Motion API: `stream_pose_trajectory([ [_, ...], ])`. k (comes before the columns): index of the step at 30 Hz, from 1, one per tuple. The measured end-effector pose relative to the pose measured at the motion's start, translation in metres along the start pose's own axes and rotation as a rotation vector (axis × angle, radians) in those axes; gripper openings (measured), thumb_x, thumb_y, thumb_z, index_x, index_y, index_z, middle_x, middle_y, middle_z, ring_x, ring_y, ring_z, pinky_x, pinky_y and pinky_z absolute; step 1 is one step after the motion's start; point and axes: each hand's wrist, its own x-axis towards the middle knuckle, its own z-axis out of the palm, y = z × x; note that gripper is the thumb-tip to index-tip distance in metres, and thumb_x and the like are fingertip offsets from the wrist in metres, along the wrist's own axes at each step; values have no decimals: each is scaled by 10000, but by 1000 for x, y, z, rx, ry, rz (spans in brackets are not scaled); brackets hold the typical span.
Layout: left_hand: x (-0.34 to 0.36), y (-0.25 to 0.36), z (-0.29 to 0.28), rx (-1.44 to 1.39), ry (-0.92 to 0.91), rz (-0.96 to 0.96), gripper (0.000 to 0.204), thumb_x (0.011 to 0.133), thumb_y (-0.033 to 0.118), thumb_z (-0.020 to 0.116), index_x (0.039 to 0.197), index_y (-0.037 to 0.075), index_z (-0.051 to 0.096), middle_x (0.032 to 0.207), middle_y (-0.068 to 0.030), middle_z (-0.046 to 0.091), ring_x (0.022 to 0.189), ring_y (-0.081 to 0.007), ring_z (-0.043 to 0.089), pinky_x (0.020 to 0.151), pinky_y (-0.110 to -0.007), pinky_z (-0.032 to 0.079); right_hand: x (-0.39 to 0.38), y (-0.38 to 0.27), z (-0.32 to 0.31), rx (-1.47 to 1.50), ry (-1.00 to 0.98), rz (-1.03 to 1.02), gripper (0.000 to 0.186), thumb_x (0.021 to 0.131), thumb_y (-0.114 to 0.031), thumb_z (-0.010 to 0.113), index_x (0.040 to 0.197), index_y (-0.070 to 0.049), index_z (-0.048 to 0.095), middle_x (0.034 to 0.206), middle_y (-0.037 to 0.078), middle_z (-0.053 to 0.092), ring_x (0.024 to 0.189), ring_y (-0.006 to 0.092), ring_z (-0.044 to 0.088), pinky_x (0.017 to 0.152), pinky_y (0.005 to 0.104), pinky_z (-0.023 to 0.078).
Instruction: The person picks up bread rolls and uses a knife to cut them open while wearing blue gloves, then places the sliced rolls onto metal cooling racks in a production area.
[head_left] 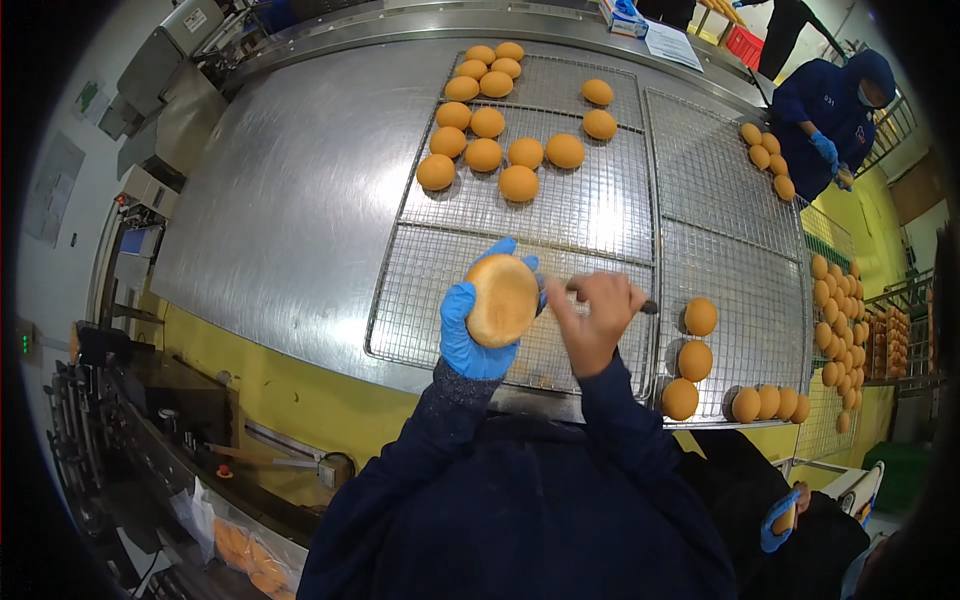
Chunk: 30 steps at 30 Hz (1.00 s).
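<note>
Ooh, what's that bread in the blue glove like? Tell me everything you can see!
The bun is round and looks like baked bread. Its pale face turns toward the camera, with a tanner middle and golden edges. It looks whole. The gloved left hand holds it tilted up above the wire rack. Whether anything in the right hand touches it is unclear.

I count one bun (502, 301) in my left fingers (457, 302), one dark-handled tool (649, 307) in my right fingers (598, 287); on the bench (280, 210), sixteen buns (483, 154) upper centre, five buns (759, 157) upper right, seven buns (695, 360) lower right.
</note>
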Motion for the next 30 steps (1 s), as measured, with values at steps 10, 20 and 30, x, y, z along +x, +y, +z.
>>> stream_pose_trajectory([
  [10,-1,1,-5,-147,-84,26,815,726,450,612,1347,16,310,1218,-202,469,1076,-322,513,947,-445,424,-2,-24,2,43,-36,31,248,689,-280,734,636,-129,546,631,-21,503,669,158,461,709,331,266],
  [20,-1,-5,-5,-74,-8,117,784,777,538,518,1343,32,324,1236,-212,458,1096,-339,494,946,-482,408,4,14,25,-9,5,234,222,700,-271,726,645,-128,565,616,-26,503,635,158,457,712,326,269],
  [30,-1,1,-16,-301,33,-94,689,839,553,449,1295,40,390,1200,-214,488,1076,-353,507,918,-487,430,-16,10,4,-57,-67,11,272,665,-313,748,657,-131,546,636,-20,487,648,169,453,704,337,269],
])
